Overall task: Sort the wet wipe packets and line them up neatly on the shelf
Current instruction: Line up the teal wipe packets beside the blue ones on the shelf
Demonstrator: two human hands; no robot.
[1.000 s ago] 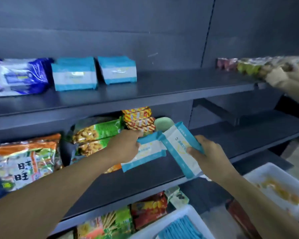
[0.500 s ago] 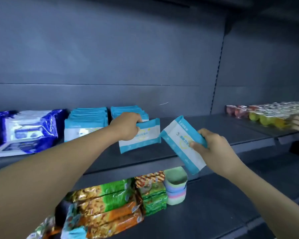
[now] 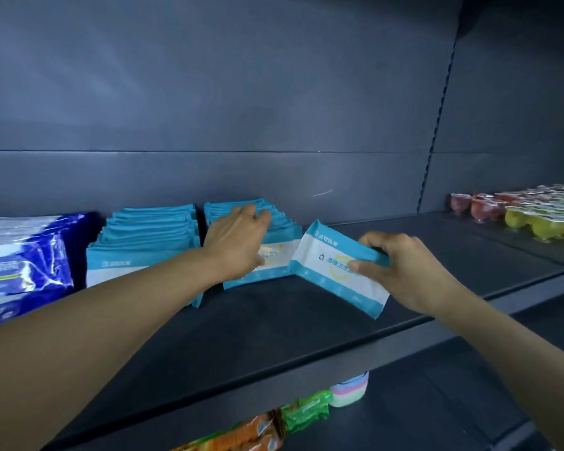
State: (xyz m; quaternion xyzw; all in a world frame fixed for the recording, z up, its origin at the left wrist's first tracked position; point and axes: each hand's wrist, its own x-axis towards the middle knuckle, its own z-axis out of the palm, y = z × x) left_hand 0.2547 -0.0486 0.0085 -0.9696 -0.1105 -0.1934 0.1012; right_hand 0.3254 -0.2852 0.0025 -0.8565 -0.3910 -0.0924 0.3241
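Two rows of teal-and-white wet wipe packets stand upright on the dark shelf [image 3: 274,323]: a left row [image 3: 150,242] and a right row [image 3: 284,232]. My left hand [image 3: 238,242] rests on the right row, fingers spread over the packet tops, thumb against the front packet [image 3: 274,265]. My right hand [image 3: 401,265] grips another teal-and-white packet [image 3: 332,265], tilted, just right of that row and above the shelf.
Blue wipe packs [image 3: 23,262] stand at the shelf's far left. Coloured jelly cups [image 3: 528,216] fill the neighbouring shelf at right. Snack bags [image 3: 303,415] and pastel cups [image 3: 352,388] sit on the shelf below. Bare shelf lies right of the rows.
My left hand has set its packet at the front of the right row and now lies over the packet tops. My right hand has carried its packet up to the shelf beside that row.
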